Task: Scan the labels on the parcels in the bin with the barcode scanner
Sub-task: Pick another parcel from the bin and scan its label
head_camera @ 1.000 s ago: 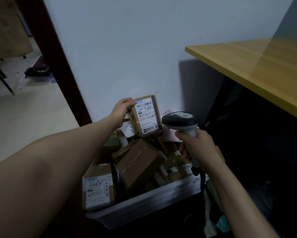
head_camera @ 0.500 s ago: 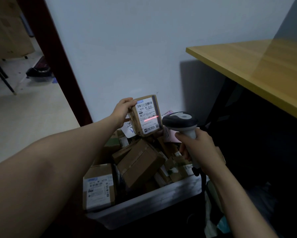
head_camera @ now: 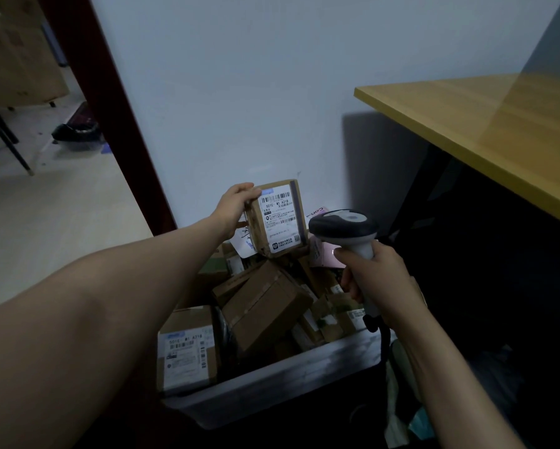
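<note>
Brown cardboard parcel (head_camera: pixel 277 218) is up above the bin (head_camera: pixel 272 380), near its far side, w/ the white label (head_camera: pixel 280 220) facing us. Our left hand (head_camera: pixel 235 205) is wrapped round the parcel's left edge, fingers over the top corner, thumb side hidden behind the box. Our right hand (head_camera: pixel 374 280) is closed tight round the handle of the barcode scanner (head_camera: pixel 343 226), just right of the parcel and over the bin's right side; the scanner head points toward the label, close to it but apart from it.

Vs 0.5 s ago: the red scan line that crossed the label is gone, label reads plain now. Parcel and scanner sit in about the same spot, no real shift in either hand.

Inside the bin: a heap of brown boxes. 1 w/ a white label (head_camera: pixel 184 348) lies at the bin's near left corner, face up. A bigger taped box (head_camera: pixel 265 306) lies tilted in the bin's middle. Smaller pkgs crowd the bin's right side; their labels are too small to read. A yellow wood tabletop (head_camera: pixel 485 131) stands up right of the bin.
</note>
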